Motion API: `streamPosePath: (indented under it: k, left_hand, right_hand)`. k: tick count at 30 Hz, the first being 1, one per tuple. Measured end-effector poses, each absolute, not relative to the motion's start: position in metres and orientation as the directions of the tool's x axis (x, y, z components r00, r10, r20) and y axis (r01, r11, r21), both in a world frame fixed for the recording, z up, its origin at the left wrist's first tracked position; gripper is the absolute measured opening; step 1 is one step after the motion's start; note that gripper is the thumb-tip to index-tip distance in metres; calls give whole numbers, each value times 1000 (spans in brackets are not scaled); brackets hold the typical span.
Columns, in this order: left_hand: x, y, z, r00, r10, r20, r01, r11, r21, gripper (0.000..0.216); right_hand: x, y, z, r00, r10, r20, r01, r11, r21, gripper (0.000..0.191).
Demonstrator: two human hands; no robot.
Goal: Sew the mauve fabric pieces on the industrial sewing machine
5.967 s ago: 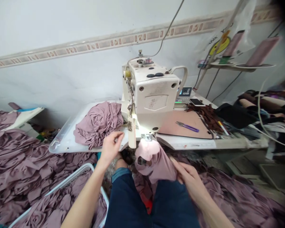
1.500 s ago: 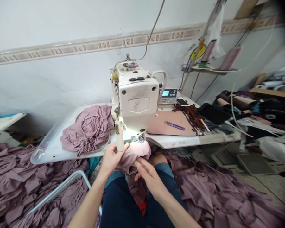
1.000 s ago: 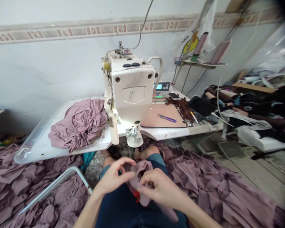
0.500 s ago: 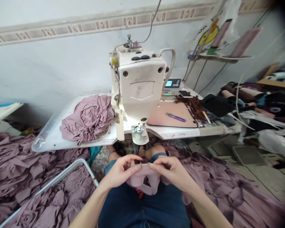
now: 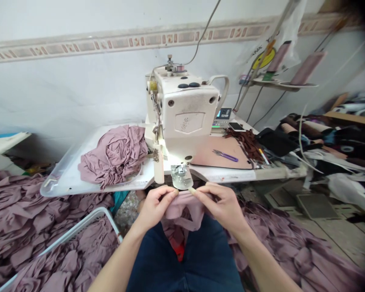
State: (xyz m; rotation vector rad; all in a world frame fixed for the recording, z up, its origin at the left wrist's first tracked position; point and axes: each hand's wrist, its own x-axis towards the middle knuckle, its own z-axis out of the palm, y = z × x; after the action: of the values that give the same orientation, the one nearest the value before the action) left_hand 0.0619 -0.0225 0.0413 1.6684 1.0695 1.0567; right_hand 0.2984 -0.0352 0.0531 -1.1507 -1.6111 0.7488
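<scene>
A mauve fabric piece (image 5: 187,209) hangs between my two hands over my lap, its top edge pulled straight. My left hand (image 5: 158,202) pinches that edge at the left between thumb and forefinger. At the right, my right hand (image 5: 220,202) pinches the same edge. Just beyond the fingertips is the small metal sewing plate (image 5: 182,180) of the white sewing machine (image 5: 190,117); the cloth's edge lies close to its front, and I cannot tell whether they touch. The far fingers of both hands are partly hidden.
A bunched mauve cloth pile (image 5: 115,150) lies on the table's left. Purple thread snips (image 5: 225,155) rest on a tan mat (image 5: 207,146) at the right, near a phone (image 5: 236,127). A white basket (image 5: 109,217) of mauve pieces stands at lower left; more cloth (image 5: 280,239) lies right.
Both hands have moved forward and up, bringing the fabric's edge from above my lap to near the sewing plate. The view has shifted slightly. Both pinches stay on the cloth.
</scene>
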Motion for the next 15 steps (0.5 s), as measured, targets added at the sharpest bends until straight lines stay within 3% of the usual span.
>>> streamPosePath:
  k: [7,15]
  left_hand:
    - [69,-12,49,112,993,42,113,-55,992,35]
    - [76,11,52,-4,990,142,109,-141,984,29]
  right_hand:
    - [296,-12,44,6,987,160,188,156,-970,34]
    - [298,6,37,108,978,181,195,158,-968,38]
